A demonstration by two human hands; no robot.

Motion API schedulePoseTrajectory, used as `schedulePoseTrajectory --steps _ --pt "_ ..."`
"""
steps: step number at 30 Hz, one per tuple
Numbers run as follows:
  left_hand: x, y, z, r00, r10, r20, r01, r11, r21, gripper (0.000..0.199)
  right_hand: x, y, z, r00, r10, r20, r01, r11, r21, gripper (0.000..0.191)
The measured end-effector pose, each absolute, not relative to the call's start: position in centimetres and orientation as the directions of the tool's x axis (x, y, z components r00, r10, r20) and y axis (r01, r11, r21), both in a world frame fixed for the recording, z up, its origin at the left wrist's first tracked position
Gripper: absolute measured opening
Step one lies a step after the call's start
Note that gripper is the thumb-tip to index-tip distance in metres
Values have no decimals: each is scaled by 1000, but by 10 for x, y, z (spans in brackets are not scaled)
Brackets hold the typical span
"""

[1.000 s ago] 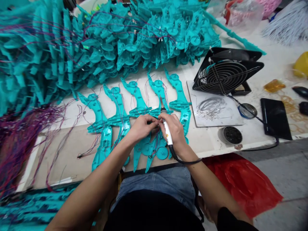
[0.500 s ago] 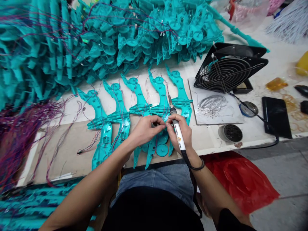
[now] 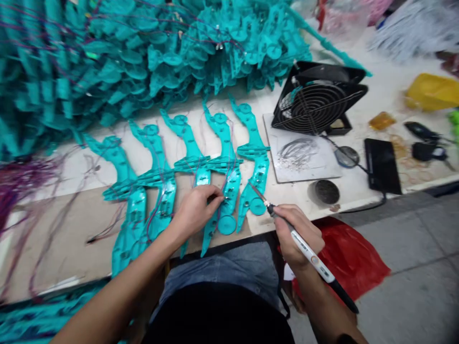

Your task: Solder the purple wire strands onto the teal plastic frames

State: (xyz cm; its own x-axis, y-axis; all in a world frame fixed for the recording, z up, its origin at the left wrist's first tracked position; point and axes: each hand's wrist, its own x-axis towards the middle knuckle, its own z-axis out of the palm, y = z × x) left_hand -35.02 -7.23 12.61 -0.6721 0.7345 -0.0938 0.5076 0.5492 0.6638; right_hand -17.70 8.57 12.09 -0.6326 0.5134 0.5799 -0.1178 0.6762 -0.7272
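Head view: on a clock face laid over the scene, twelve at the far side, my right hand (image 3: 299, 234) is at four o'clock, its fingers closed around a soldering iron (image 3: 311, 260). I have it much like a pen, its metal tip aimed toward ten and its black rear end lying toward five, over my wrist. The tip overlaps the lower half of the rightmost teal part (image 3: 261, 167); whether the two touch, I cannot tell.

My left hand (image 3: 195, 212) is between seven and eight o'clock, its thumb and forefinger drawn to a narrow pinch at the edge of the fourth teal part (image 3: 231, 179), counting from the left. I cannot tell whether anything sits between those fingertips. That part is one of five curved teal pieces lying side by side across the middle of the table, with thin wires trailing over several of them.

A heap of similar teal parts (image 3: 201, 52) spreads from ten to one o'clock. At two stands a black fan (image 3: 315, 102), tilted back, on a pale board (image 3: 322, 167) that bears a tangle of thin dark wire (image 3: 297, 150). A round container (image 3: 324, 192) with dark contents is just past three, and a flat black box (image 3: 383, 165) lies at three. Purple and red wires (image 3: 25, 179) bunch at nine. A red plastic sheet (image 3: 346, 255) shows at four, beyond the table edge.
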Motion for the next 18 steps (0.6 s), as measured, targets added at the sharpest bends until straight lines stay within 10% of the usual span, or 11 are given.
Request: schedulePoseTrajectory --steps 6,18 --pt "-338 -79 124 -701 713 -33 540 560 629 23 -159 139 111 -408 647 644 270 759 -592 19" --pt "-330 -82 123 -772 634 -56 433 587 684 22 -170 165 107 -482 597 641 368 802 -471 18"
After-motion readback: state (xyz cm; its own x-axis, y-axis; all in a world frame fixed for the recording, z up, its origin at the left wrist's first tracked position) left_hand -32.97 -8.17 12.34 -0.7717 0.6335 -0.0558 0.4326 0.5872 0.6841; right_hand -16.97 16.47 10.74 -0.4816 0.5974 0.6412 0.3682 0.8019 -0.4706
